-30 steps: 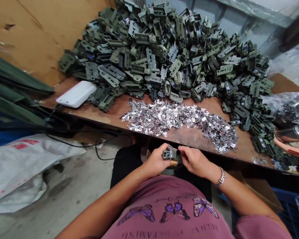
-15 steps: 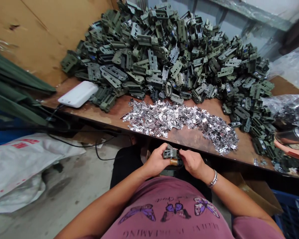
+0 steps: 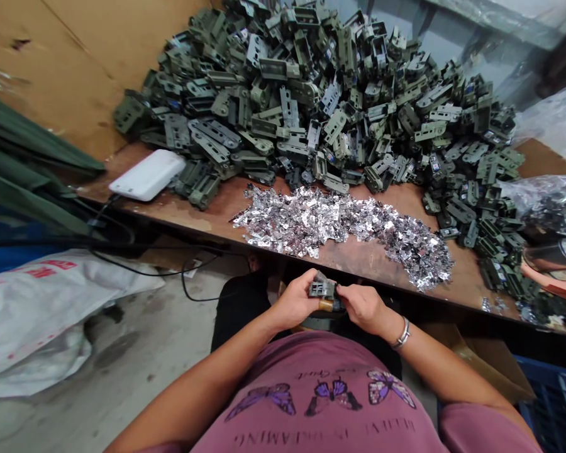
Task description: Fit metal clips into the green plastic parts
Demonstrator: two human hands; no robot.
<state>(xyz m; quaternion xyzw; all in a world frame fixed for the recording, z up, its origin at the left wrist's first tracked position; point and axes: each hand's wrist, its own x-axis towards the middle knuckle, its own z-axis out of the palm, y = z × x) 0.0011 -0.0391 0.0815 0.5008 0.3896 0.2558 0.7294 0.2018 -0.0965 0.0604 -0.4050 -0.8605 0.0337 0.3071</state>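
My left hand [image 3: 296, 301] is closed round a dark green-grey slotted housing [image 3: 321, 289], held in front of my lap just off the table's front edge. At the right end of this housing, my right hand [image 3: 365, 307] has its thumb and fingers pinched together. Whatever sits in that pinch is too small or hidden to make out. An orange-brown piece [image 3: 327, 305] shows right under the housing, partly covered by my fingers. Beyond my hands, many small shiny metal clips [image 3: 306, 220] lie spread in a long heap on the brown table [image 3: 353, 259].
A tall pile of similar green-grey housings [image 3: 264, 126] fills the back and right of the table. A white power bank [image 3: 148, 175] with a cable lies at the left. Plastic bags [image 3: 547, 195] and an orange-rimmed container [image 3: 554, 283] stand at the right. A white sack [image 3: 51, 314] rests on the floor.
The right hand has shifted slightly left against the housing, its fingers still pinched. My left hand keeps its hold, and the housing has turned only a little.
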